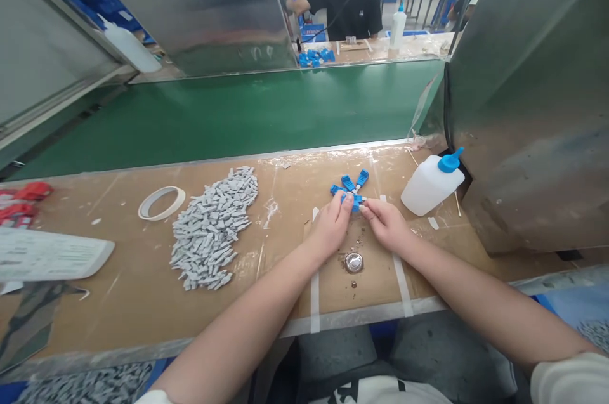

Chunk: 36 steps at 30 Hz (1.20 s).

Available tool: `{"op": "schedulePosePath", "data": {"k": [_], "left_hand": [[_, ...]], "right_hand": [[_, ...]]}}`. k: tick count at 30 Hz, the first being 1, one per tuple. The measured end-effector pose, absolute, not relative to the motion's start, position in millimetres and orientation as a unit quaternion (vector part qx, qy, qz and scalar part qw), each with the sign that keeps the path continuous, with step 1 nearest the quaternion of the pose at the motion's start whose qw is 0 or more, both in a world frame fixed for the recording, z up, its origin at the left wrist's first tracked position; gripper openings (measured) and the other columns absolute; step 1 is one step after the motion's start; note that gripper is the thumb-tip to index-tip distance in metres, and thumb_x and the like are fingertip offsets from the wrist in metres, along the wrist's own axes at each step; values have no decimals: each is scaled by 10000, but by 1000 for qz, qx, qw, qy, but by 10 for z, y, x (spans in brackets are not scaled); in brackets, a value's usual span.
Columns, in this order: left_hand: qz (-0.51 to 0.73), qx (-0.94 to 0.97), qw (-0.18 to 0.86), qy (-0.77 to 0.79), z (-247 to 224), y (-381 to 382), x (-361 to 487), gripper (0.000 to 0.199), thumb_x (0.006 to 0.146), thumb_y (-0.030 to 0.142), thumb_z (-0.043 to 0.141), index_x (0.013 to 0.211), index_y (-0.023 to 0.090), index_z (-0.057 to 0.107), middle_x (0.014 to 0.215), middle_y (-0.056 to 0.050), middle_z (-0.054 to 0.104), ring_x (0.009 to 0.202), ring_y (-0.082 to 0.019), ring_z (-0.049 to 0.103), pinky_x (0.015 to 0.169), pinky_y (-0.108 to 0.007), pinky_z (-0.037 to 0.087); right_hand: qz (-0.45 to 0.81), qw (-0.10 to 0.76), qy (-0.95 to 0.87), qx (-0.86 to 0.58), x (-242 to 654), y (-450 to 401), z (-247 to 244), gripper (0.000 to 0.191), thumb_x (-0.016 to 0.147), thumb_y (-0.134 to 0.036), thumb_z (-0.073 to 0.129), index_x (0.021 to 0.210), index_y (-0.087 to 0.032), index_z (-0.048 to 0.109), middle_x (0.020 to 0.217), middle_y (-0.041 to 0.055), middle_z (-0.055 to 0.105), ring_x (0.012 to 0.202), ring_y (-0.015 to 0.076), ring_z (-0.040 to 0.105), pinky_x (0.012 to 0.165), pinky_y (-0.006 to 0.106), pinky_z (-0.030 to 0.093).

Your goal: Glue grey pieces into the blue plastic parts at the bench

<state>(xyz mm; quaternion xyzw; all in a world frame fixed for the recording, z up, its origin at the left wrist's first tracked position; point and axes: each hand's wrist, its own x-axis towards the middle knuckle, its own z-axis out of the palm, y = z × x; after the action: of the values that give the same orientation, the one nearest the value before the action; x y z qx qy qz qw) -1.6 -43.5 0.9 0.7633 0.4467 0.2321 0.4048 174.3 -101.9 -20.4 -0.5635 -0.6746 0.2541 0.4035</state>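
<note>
Above the brown work surface, my left hand (333, 221) is closed with its fingertips on a small blue plastic piece (349, 202). My right hand (387, 224) meets it from the other side, thumb and finger pinched at the piece's right end; a tiny pale or metallic bit shows there, too small to name. Just beyond the fingertips lie a few more blue plastic pieces (362, 177), fanned out. Between my forearms sits a small round shiny metal dish (354, 262) with dark specks around it.
A heap of small grey pieces (214, 229) and a tape roll (162, 203) lie left. At right stands a white squeeze bottle (428, 187) with a blue spout. Farther left are red pieces (28, 195). Beyond a green belt (266, 115) sits a person (354, 7).
</note>
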Motion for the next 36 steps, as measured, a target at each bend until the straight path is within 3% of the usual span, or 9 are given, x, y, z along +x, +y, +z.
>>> {"op": "schedulePosePath", "data": {"k": [7, 11, 14, 17, 20, 26, 30, 33, 36], "left_hand": [[238, 765, 392, 452, -21, -404, 9, 397, 1082, 564, 298, 936, 253, 496, 843, -19, 644, 809, -230, 651, 737, -324, 462], [252, 811, 308, 428, 70, -349, -55, 393, 1087, 526, 309, 973, 235, 547, 894, -45, 662, 882, -247, 650, 847, -373, 492], [295, 853, 215, 374, 136, -266, -140, 370, 1070, 505, 405, 1025, 223, 641, 1176, -100, 653, 1163, -269, 601, 1065, -439, 455], [261, 883, 160, 356, 130, -174, -186, 298, 1006, 491, 586, 1165, 273, 713, 1521, -95, 478, 1455, -317, 408, 1218, -515, 343], [168, 925, 141, 310, 60, -71, -121, 517, 927, 495, 716, 1411, 336, 629, 1689, -87, 268, 1565, -382, 227, 1243, -574, 307], [103, 973, 58, 197, 9, 532, 428, 363, 1005, 409, 602, 1349, 350, 702, 1652, -76, 384, 1508, -363, 342, 1232, -555, 320], [138, 940, -10, 312, 187, 1219, 929, 388, 1007, 394, 598, 1376, 303, 677, 1645, -99, 406, 1553, -358, 274, 1270, -583, 201], [209, 893, -12, 399, 347, 1488, 1063, 498, 1002, 401, 581, 1466, 221, 587, 1650, -164, 375, 1562, -357, 262, 1254, -539, 269], [259, 897, 18, 357, 416, 1325, 870, 441, 1004, 425, 508, 1364, 209, 644, 1578, -153, 470, 1519, -318, 361, 1243, -491, 325]], "right_hand": [[249, 409, -672, -565, 1724, -937, -267, 370, 1062, -397, 450, 738, -218, 459, 711, 6, 581, 664, 173, 534, 626, 280, 365], [231, 425, -679, -552, 1743, -900, -196, 437, 1081, -463, 439, 750, -208, 564, 728, 21, 649, 694, 182, 598, 646, 273, 410], [182, 481, -642, -569, 1800, -950, -86, 425, 1101, -466, 409, 899, -202, 673, 855, 57, 728, 817, 208, 673, 717, 290, 469], [134, 538, -633, -541, 1831, -1031, -25, 413, 1110, -438, 389, 980, -195, 696, 909, 80, 739, 861, 210, 689, 759, 301, 499], [124, 545, -671, -487, 1805, -1068, -16, 408, 1105, -424, 397, 943, -197, 695, 844, 66, 719, 783, 191, 673, 737, 291, 513], [87, 485, -758, -427, 1753, -1053, 14, 385, 1110, -372, 383, 910, -204, 666, 805, 43, 714, 721, 161, 658, 662, 268, 467], [34, 431, -817, -382, 1808, -1052, 17, 361, 1103, -359, 400, 907, -202, 660, 768, 22, 694, 652, 137, 634, 575, 272, 403], [9, 416, -827, -378, 1863, -1026, -17, 334, 1096, -355, 418, 911, -206, 653, 762, 12, 690, 639, 128, 638, 540, 271, 378], [-25, 402, -833, -378, 1841, -957, -52, 318, 1079, -395, 459, 908, -223, 665, 771, -3, 702, 653, 123, 660, 520, 268, 382]]}}
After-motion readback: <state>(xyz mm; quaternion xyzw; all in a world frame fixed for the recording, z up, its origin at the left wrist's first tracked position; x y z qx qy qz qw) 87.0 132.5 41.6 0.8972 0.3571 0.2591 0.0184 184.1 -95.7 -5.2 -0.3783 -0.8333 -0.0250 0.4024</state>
